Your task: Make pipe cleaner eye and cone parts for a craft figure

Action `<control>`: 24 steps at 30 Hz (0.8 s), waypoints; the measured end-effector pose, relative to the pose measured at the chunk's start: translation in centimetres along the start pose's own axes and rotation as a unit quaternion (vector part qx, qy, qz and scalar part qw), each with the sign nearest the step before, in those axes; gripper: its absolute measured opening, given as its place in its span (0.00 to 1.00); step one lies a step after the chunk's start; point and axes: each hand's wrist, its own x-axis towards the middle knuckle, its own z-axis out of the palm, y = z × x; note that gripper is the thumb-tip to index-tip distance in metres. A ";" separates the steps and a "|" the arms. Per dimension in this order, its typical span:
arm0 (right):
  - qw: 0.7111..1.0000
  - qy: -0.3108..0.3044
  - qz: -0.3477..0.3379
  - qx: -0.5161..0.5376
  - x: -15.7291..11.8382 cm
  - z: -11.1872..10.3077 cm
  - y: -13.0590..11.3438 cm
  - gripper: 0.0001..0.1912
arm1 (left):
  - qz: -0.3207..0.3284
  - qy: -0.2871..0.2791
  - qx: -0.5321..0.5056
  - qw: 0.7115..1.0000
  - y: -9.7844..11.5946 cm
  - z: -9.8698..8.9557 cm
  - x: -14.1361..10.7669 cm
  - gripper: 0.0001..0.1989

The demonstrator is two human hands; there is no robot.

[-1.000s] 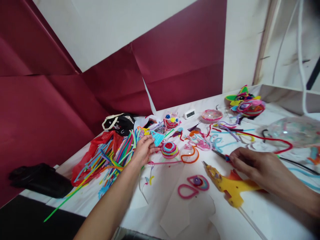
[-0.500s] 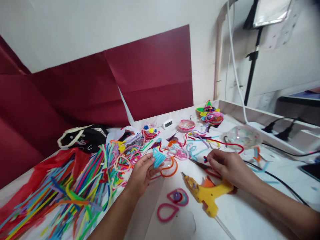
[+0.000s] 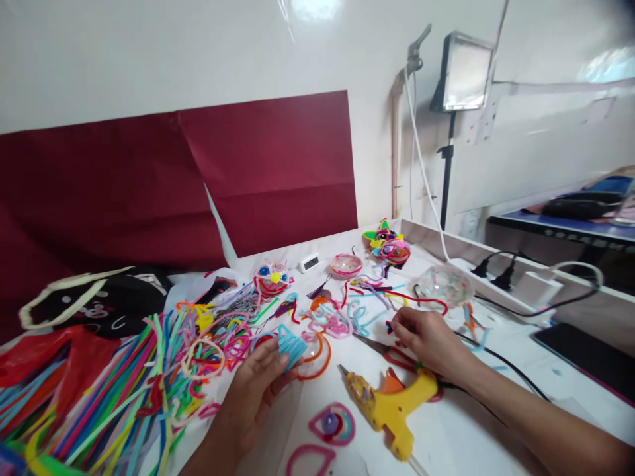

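Between the thumb and fingers of my left hand (image 3: 260,380) is a light blue piece of coiled pipe cleaner (image 3: 292,348), roughly triangular. My right hand (image 3: 429,337) pinches a small dark blue and red piece (image 3: 389,326), too small to name, above the scissors (image 3: 373,344). Just below that hand lies a yellow glue gun (image 3: 384,406), its nozzle pointing up and left. An orange pipe cleaner loop (image 3: 320,360) rests beside my left fingers. Nearer me are a pink teardrop shape with a purple bead (image 3: 333,424) and a plain pink loop (image 3: 311,456).
Many loose pipe cleaners (image 3: 114,390) cover the left side, near a black bag (image 3: 119,301). Finished colourful pieces (image 3: 389,246), clear bowls (image 3: 444,285) and a small digital display (image 3: 309,263) stand at the back. A power strip (image 3: 491,284) and a phone (image 3: 588,357) lie right.
The view has turned to the right, so things appear further left. Both hands keep their pinch, the left on the blue pipe cleaner piece and the right on the small piece.
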 end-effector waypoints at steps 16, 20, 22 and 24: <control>0.999 0.018 0.010 -0.031 0.7 1.0 0.8 0.13 | 0.013 -0.014 0.037 0.999 -1.1 1.0 -0.9 0.29; 0.999 0.017 0.002 -0.036 0.6 1.0 0.7 0.13 | 0.012 -0.017 0.048 0.999 -1.0 1.1 -1.1 0.29; 0.999 0.016 0.001 -0.041 0.5 0.9 0.6 0.13 | 0.012 -0.017 0.058 0.998 -1.0 1.1 -1.2 0.28; 0.999 0.014 0.000 -0.044 0.5 0.8 0.6 0.12 | 0.014 -0.024 0.072 0.997 -1.0 1.1 -1.2 0.28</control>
